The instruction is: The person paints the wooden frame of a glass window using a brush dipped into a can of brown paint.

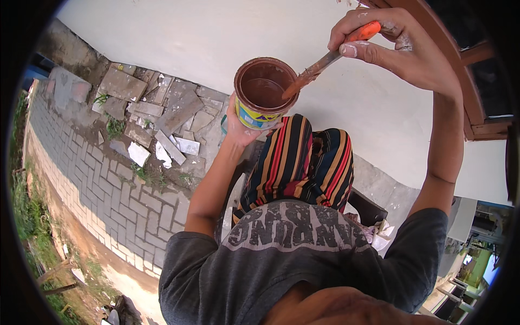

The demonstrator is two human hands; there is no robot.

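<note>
My left hand [242, 129] supports a paint can [260, 115] from below and its left side, just above my knees. Brown paint [264, 90] lies inside it, and the rim is coated with the same colour. Between the thumb and fingers of my right hand [378, 48] is a paintbrush [321, 63] with an orange handle end. Its bristles, covered in brown paint, slant down over the can's right rim into the opening. White smears mark my right thumb and knuckles.
A white wall [174, 36] rises ahead, with a brown wooden window frame [473, 93] at the right. Broken tiles and boards [178, 109] litter the ground at the left beside block paving [118, 207]. I sit on a dark chair [367, 207].
</note>
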